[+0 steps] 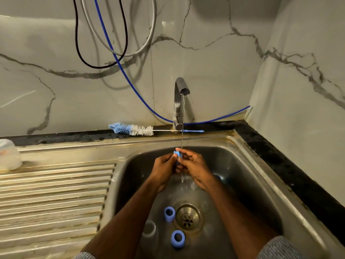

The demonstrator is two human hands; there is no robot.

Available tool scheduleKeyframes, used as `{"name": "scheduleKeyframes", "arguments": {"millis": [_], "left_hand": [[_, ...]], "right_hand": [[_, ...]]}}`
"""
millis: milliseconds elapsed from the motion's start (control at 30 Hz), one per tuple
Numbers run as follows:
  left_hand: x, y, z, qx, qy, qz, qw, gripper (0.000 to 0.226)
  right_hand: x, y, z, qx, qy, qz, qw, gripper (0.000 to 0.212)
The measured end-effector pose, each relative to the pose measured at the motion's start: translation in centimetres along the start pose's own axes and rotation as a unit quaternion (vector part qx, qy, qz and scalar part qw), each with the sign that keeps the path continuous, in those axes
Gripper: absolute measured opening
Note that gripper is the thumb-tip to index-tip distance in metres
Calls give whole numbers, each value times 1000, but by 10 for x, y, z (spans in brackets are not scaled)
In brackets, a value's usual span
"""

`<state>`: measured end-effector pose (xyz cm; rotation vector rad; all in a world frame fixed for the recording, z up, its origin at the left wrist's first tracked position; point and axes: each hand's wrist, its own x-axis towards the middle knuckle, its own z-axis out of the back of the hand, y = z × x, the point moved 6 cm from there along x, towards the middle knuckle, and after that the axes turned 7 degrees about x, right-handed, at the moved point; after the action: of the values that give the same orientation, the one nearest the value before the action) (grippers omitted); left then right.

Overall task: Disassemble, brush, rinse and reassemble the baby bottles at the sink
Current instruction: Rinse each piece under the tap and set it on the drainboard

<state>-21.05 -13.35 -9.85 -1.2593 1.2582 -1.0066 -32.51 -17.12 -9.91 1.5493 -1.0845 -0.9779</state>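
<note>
A: Head view, item one: left hand [164, 168] and right hand [194, 165], together under the tap [182, 90], both pinching a small blue bottle part [177, 153]. Exact part hard to tell, mostly hidden by fingers.

B: Position?

A: Twelve o'clock end of the sink [261, 184], directly under the thin water stream [182, 124].

B: Other bottle pieces?

A: Blue ring [169, 213] at nine o'clock of the drain [187, 217], just beside it. Second blue ring [177, 238] at six o'clock of the drain. Clear bottle body [149, 230] lying at eight o'clock, partly behind the left forearm. Pale bottle or cap [9, 156] on the draining board, far nine o'clock, blurred.

B: Brush?

A: Bottle brush [134, 129] on the black desk [280, 156] ledge, at nine o'clock of the tap base, untouched.

B: Step in hand?

A: Judged as rinsing the small part. Advice: turn slowly in the stream, wet every face and the inside; keep a firm pinch, wet plastic likely slippery; hold well above the drain side; set apart from unrinsed rings afterwards.
</note>
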Motion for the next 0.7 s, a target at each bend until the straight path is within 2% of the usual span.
{"name": "scheduleKeyframes", "arguments": {"millis": [100,233,400,500,600,700], "left_hand": [[2,2,2,-37,14,6,999,28],[0,3,-5,24,34,-42,998,25],[-1,-2,-4,37,38,-69,996,27],[-3,-3,-7,-12,47,-42,998,28],[-5,-3,-10,-91,61,0,994,32],[-5,-1,-10,-171,56,55,982,34]], "right_hand": [[3,1,2,-9,10,6,1000,29],[6,2,11,-43,-48,17,998,14],[7,7,9,19,-109,-11,994,12],[6,6,7,85,-121,-51,988,13],[5,6,9,128,-98,-83,983,22],[6,5,12,145,-50,-95,984,12]]}}
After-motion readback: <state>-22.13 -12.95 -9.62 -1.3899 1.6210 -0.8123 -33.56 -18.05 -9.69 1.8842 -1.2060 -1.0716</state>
